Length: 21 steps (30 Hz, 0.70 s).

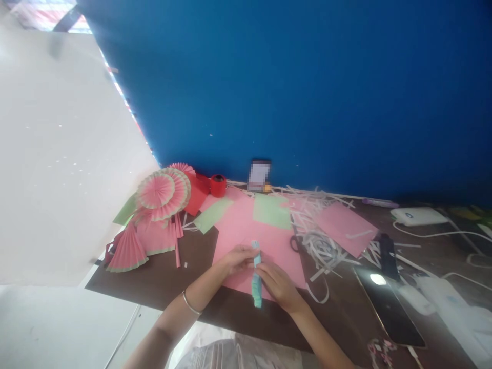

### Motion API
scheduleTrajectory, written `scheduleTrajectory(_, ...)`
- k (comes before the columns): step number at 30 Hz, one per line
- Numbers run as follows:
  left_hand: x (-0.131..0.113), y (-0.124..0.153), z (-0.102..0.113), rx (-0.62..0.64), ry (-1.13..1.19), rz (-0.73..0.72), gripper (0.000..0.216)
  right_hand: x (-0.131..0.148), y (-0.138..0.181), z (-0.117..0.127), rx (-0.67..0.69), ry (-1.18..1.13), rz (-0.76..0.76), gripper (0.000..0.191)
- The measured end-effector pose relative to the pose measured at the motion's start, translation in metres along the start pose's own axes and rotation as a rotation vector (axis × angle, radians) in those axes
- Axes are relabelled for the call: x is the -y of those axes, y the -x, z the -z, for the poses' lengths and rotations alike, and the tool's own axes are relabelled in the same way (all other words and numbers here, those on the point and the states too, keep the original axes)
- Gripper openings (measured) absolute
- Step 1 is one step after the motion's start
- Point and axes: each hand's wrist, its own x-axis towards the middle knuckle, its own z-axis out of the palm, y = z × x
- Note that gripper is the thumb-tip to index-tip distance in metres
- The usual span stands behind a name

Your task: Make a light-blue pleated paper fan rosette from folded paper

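Note:
A narrow pale green-blue strip of pleated paper stands between my two hands, its folds bunched at the lower end. My left hand pinches it near the top from the left side. From the right, my right hand grips the strip lower down, around its middle. Under both hands lies a large pink paper sheet on the brown table. Just beyond the right hand are the dark handles of scissors, partly among paper scraps.
Pleated pink paper fans with green edges crowd the table's left end. Green sheets and a red tape roll lie toward the blue wall. White paper strips heap on the right, near a phone and white cables.

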Motion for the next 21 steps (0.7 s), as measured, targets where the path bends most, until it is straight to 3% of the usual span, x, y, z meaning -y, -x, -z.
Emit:
scheduleTrajectory(7,-0.005,0.002,-0.001,0.015,0.079,-0.173,0.034,-0.007,-0.005,-0.006,-0.094,-0.127,-0.28,0.026)
scheduleTrajectory(21,-0.011,0.001,0.004,0.015,-0.168,-0.231,0.043,-0.004,-0.008,0.003,0.044,0.032,-0.381,0.022)
